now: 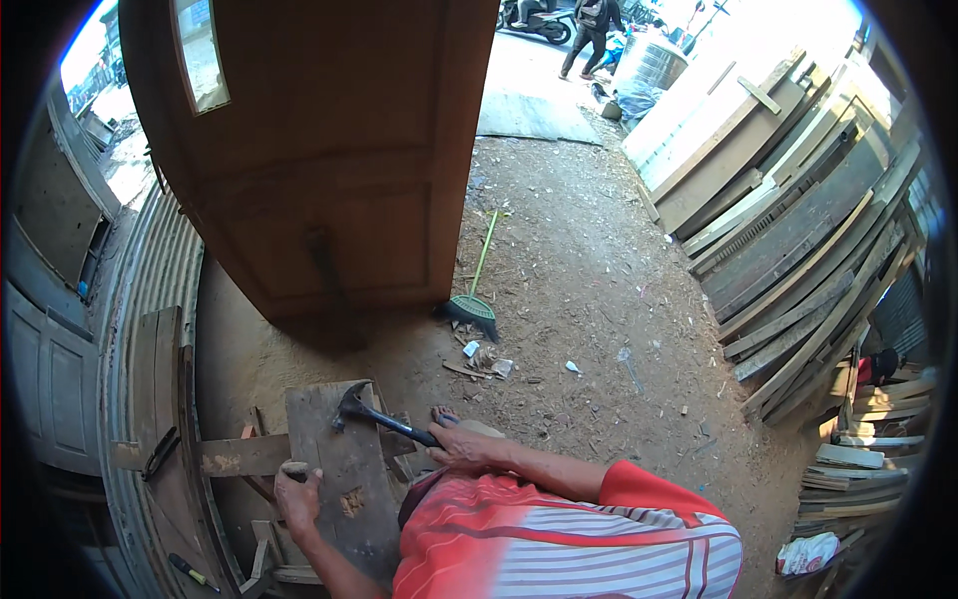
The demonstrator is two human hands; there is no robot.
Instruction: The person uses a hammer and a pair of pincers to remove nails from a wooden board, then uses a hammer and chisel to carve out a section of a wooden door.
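My right hand (461,445) is closed round the dark grip of a claw hammer (384,417). The hammer's head is over the far end of a worn wooden board (339,454), which lies in front of me like a bench top. At the board's left edge, my left hand (297,501) is closed, thumb and fingers round a small greyish-brown piece (294,467) whose kind I cannot make out. A rough light patch (351,501) marks the board's surface between my hands and my body.
A tall brown panelled door (329,160) stands ahead. Beside it a green broom (479,290) lies on debris-strewn ground. Many planks (798,250) lean along the right. On the left are dark pliers (160,452), a yellow-handled screwdriver (193,572) and corrugated sheeting (140,299). A person (591,38) is far off.
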